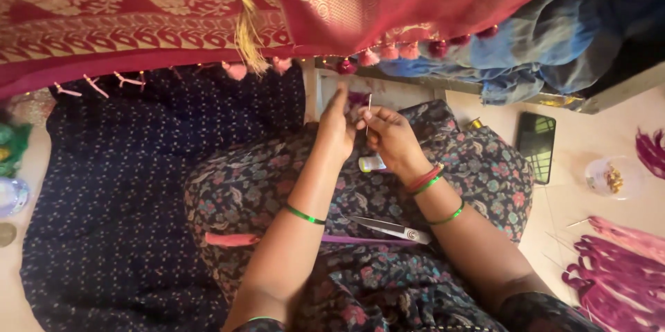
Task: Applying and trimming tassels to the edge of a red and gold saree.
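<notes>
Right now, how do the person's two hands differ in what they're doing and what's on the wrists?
The right hand pinches a thin needle upright between its fingertips; the left hand holds no tool, its fingers raised beside the needle. The right arm wears red and green bangles at the wrist plus another green one further up; the left arm shows a single green bangle. Both hands are raised together over the floral fabric on the lap.

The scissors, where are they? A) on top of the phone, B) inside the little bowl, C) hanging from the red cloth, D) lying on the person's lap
D: the scissors lie closed on the flowered cloth over the person's lap, between the two forearms, while the right hand pinches a needle and the left hand is raised beside it.
</notes>
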